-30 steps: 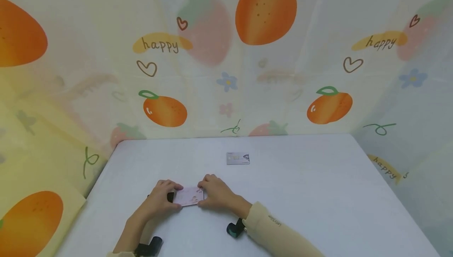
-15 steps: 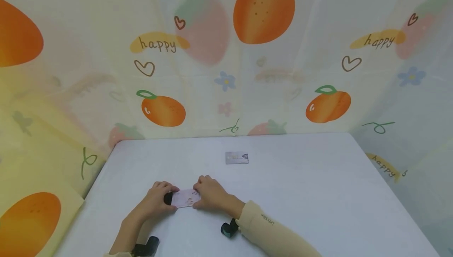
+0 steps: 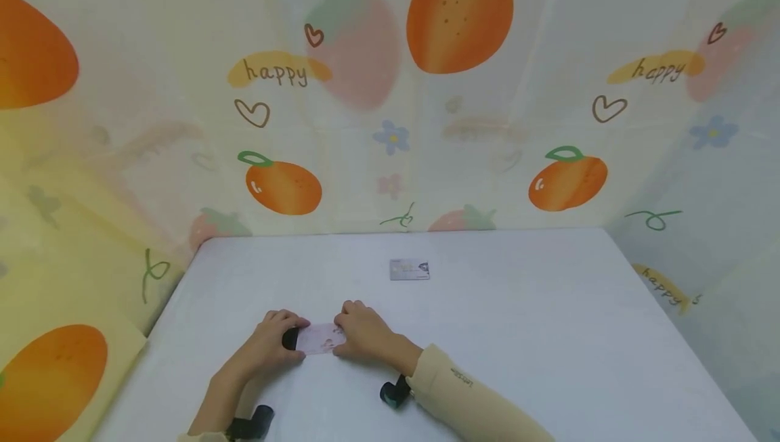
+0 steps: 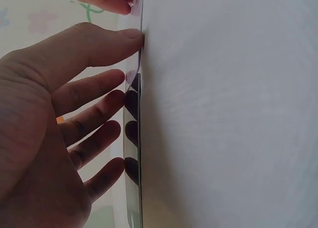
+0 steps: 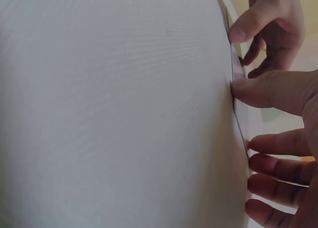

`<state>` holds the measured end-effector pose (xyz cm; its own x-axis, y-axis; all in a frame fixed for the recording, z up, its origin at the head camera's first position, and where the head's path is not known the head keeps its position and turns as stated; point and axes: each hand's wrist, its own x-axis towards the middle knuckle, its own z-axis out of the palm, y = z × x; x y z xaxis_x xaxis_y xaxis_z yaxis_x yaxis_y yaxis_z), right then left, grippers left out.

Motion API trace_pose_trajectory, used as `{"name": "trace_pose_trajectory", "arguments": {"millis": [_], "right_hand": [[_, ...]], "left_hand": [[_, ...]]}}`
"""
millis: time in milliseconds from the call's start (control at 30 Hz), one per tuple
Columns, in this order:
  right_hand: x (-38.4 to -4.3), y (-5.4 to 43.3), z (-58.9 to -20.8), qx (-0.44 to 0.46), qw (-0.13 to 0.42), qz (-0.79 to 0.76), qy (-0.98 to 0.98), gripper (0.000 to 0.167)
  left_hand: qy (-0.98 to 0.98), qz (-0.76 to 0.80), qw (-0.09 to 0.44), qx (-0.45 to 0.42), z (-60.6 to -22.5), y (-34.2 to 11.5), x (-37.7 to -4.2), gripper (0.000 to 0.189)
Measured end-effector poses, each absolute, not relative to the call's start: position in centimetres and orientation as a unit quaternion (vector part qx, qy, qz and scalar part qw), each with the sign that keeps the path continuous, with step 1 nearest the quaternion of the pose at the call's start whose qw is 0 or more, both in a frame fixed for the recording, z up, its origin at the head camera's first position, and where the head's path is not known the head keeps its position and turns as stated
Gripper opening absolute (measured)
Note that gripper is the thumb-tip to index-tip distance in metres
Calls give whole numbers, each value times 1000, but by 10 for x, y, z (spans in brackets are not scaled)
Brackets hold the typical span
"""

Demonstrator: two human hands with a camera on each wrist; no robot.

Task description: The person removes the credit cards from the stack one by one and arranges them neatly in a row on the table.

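A thin pinkish sheet with a faint pattern [image 3: 319,338], about card-sized, is held flat low over the white table between both hands. My left hand [image 3: 271,342] pinches its left part, thumb at the near edge and fingers at the far edge. My right hand [image 3: 365,334] holds the right end the same way. A dark, glossy flat piece [image 3: 290,338] shows at the sheet's left end, partly hidden by the left hand. In the left wrist view, the fingers [image 4: 113,98] mirror in this glossy surface. The right thumb [image 5: 248,91] presses the sheet's thin edge in the right wrist view.
A silver-grey printed card [image 3: 409,270] lies farther back on the white table [image 3: 518,334]. Fruit-patterned cloth [image 3: 414,103] hangs behind and beside the table. A black wrist camera [image 3: 395,393] sits at the right wrist, with another [image 3: 252,423] at the left.
Both hands and the pinkish sheet have shifted slightly left over the last second. The dark line along the sheet's right edge no longer shows. Both hands keep their hold.
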<state>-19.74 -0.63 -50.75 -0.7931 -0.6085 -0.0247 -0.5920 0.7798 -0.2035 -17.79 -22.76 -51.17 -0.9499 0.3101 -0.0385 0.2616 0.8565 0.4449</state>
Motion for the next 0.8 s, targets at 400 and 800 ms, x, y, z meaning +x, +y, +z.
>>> {"name": "trace_pose_trajectory", "arguments": {"millis": [400, 800], "right_hand": [[-200, -6, -510, -323, 56, -99, 940, 49], [-199, -3, -509, -324, 63, -122, 936, 48]], "left_hand": [[964, 207, 58, 156, -510, -227, -179, 47], [964, 210, 69, 148, -508, -225, -177, 49]]}}
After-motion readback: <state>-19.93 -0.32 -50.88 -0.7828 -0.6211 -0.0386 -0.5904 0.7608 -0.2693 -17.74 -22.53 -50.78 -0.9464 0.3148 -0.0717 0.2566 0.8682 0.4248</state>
